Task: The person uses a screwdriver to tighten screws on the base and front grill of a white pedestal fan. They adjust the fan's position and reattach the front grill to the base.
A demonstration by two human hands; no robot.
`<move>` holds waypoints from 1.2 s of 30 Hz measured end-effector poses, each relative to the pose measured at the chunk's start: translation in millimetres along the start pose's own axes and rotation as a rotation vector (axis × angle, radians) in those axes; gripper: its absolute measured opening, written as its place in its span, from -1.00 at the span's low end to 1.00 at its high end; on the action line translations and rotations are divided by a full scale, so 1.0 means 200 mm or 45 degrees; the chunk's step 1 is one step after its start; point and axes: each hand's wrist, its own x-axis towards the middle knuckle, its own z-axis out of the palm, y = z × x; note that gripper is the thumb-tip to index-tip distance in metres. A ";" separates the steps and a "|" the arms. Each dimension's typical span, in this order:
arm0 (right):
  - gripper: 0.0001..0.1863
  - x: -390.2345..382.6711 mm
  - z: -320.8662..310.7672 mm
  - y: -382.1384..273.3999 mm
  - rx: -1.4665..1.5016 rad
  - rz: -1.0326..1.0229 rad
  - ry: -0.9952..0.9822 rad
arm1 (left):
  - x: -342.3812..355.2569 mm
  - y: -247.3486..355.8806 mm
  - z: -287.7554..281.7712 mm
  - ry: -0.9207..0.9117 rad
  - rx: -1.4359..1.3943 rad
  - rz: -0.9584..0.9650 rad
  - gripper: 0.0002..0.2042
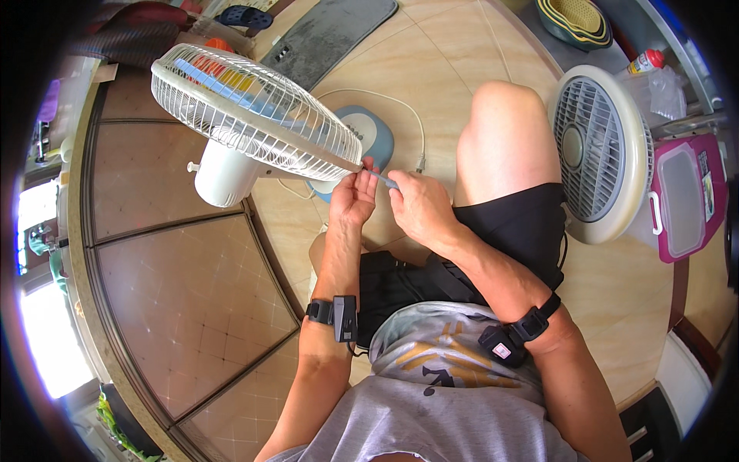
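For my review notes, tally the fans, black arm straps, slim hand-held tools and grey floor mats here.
Fans: 2 (caged fan, slatted fan)
Black arm straps: 2
Slim hand-held tool: 1
Grey floor mat: 1
Total: 6

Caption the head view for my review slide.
Left hand at the edge of a white fan, right hand pointing a slim grey tool toward it.

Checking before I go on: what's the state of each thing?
Fan cage: fitted, tilted
Left hand: palm up, at cage edge
Screwdriver: held, tip at cage edge
Right hand: closed on screwdriver
Plug: unplugged
Other fan: upright
Basins: nested
Bottle: capped
Box: looks shut
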 end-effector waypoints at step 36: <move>-0.69 -0.02 0.02 -0.05 -0.131 -0.122 -0.130 | -0.04 -0.04 -0.04 -0.121 -0.084 -0.044 -0.77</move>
